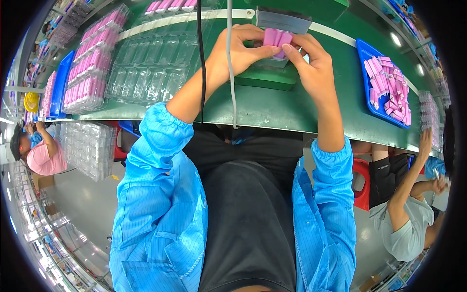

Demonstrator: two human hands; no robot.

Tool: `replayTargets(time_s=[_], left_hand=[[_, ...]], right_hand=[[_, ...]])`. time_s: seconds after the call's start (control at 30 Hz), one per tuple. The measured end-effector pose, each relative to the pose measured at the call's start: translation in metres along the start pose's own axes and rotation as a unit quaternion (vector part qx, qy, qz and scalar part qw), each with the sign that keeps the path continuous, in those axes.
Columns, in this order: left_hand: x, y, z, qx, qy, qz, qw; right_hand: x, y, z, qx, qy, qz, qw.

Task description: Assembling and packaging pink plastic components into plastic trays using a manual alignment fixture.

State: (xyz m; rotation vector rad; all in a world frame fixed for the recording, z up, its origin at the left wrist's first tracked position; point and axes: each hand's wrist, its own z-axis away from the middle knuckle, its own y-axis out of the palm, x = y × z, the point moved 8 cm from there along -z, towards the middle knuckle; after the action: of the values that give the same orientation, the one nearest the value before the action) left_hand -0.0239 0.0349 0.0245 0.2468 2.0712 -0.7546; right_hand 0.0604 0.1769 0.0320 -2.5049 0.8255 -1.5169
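Note:
A pink battery pack (pixel 278 37), made of several cylinders side by side, is pinched between my two hands at the far middle of the bench. My left hand (pixel 238 47) grips its left side, thumb along the near edge. My right hand (pixel 313 57) closes on the right side, its thumb almost meeting the left one. The pack sits at a fixture with a green base block (pixel 267 79) and a dark grey upright plate (pixel 284 21) behind. My fingers partly hide the pack's lower part, so I cannot tell whether it rests in the fixture.
A blue tray (pixel 363 65) of loose pink packs lies right. Clear plastic trays (pixel 146 70) are left, beside stacked trays of pink packs (pixel 90 73). A black cable (pixel 201 63) and a grey cable (pixel 230 73) hang before my left arm. Co-workers sit on both sides.

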Motion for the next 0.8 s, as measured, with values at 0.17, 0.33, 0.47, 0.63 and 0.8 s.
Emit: replayTargets(time_s=[0.17, 0.33, 0.47, 0.63, 0.8], left_hand=[[-0.013, -0.010, 0.012, -0.002, 0.015, -0.071, 0.997], [-0.017, -0.008, 0.011, 0.015, 0.064, -0.075, 0.995], [-0.017, -0.005, 0.014, 0.007, 0.119, -0.137, 0.983], [-0.017, -0.008, 0.014, -0.024, 0.105, -0.154, 0.982], [-0.013, -0.005, 0.014, -0.038, 0.081, -0.121, 0.989]], right_hand=[[0.018, 0.002, 0.000, -0.016, -0.094, 0.068, 0.993], [0.018, -0.002, 0.004, -0.025, -0.107, 0.106, 0.988], [0.023, 0.002, 0.004, -0.036, -0.118, 0.122, 0.985], [0.017, 0.003, 0.001, -0.022, -0.115, 0.132, 0.984], [0.015, 0.002, 0.003, -0.026, -0.121, 0.135, 0.983]])
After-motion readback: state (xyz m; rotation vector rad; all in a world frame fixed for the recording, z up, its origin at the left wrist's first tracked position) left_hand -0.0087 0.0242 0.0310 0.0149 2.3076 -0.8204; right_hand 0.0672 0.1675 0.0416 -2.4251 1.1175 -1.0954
